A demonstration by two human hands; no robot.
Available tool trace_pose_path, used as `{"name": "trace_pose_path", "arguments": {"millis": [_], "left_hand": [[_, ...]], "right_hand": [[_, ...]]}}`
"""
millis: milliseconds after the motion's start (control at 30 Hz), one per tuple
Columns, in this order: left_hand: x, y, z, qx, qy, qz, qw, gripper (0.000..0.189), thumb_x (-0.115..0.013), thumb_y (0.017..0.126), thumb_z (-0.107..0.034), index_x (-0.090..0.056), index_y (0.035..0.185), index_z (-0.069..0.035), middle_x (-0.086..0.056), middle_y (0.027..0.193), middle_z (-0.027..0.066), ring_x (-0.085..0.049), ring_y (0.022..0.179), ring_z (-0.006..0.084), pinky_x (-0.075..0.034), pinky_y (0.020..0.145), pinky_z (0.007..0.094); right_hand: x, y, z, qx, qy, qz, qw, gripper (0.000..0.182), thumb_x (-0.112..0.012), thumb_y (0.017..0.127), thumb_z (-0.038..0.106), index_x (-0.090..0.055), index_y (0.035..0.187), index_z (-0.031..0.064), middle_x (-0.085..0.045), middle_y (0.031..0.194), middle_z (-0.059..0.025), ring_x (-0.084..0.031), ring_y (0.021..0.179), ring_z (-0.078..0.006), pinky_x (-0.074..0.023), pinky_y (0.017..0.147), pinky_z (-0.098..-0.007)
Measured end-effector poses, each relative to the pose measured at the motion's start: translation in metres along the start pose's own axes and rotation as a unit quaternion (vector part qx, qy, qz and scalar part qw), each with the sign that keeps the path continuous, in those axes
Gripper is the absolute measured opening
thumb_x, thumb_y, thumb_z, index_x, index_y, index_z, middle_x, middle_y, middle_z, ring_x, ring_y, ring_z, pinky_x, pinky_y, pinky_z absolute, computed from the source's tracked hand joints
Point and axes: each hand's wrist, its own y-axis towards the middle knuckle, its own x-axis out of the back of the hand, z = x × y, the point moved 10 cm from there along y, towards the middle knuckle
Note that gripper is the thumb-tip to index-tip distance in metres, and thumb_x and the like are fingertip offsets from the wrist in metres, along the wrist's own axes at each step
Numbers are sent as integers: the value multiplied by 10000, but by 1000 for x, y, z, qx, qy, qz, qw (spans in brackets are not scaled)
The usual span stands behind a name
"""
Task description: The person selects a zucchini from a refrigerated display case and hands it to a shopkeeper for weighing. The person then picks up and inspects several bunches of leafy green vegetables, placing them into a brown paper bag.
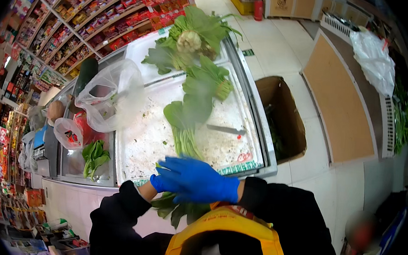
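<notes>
Both my hands wear blue gloves and meet at the near edge of the white foam trays. My right hand (201,180) lies across my left hand (161,184) and covers much of it. From under them, dark leafy greens (177,209) stick out towards my body, off the tray edge, held in my left hand. Whether my right fingers grip them is hidden. Just beyond my hands, a leafy green with long pale stems (185,137) lies on the near foam tray (141,147). A knife (225,129) rests to its right.
More bunched greens (207,79) and a leafy head with a pale cut base (189,42) lie farther back. Clear plastic bags (111,95) and loose greens (95,156) are at left. An open cardboard box (280,119) stands on the floor at right. Stocked shelves (90,14) rise behind.
</notes>
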Motion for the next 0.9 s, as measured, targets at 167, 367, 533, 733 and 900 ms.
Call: {"name": "trace_pose_path", "arguments": {"millis": [167, 367, 533, 733, 900], "left_hand": [[24, 6, -45, 12, -141, -55, 988, 177, -629, 716, -62, -567, 882, -60, -546, 817, 41, -508, 753, 158, -421, 750, 273], [15, 11, -26, 70, -104, -242, 962, 227, -632, 707, -65, -550, 917, -42, -578, 796, 46, -559, 717, 163, -450, 657, 276], [5, 0, -28, 62, 37, -307, 949, 283, -672, 666, -86, -559, 922, -48, -586, 878, 78, -578, 846, 190, -455, 724, 315], [-9, 0, -22, 72, -79, -99, 989, 398, -692, 675, -101, -525, 1035, -69, -521, 977, 102, -491, 970, 219, -404, 837, 312], [-15, -19, 31, 97, -74, -210, 970, 325, -650, 700, -88, -501, 983, -31, -523, 791, 65, -497, 739, 167, -415, 684, 240]], "right_hand": [[65, -13, -27, -113, 258, -135, 950, 618, -591, 761, 115, -289, 1293, 32, -360, 1282, -146, -394, 1156, -251, -350, 951, -353], [5, -53, -58, -242, 269, -272, 892, 376, -632, 709, 46, -519, 1068, 35, -524, 1028, -134, -540, 901, -228, -441, 769, -307], [13, -57, -50, -174, 190, -319, 912, 168, -622, 708, 29, -617, 876, 24, -574, 900, -122, -575, 813, -238, -455, 718, -299], [3, -44, -30, -99, 186, -188, 959, 174, -647, 702, 62, -621, 871, 32, -578, 917, -122, -580, 821, -247, -462, 712, -326], [45, -13, -12, -27, 65, -101, 992, 307, -556, 799, 226, -547, 1056, 58, -485, 1138, -154, -513, 1008, -275, -425, 831, -344]]}}
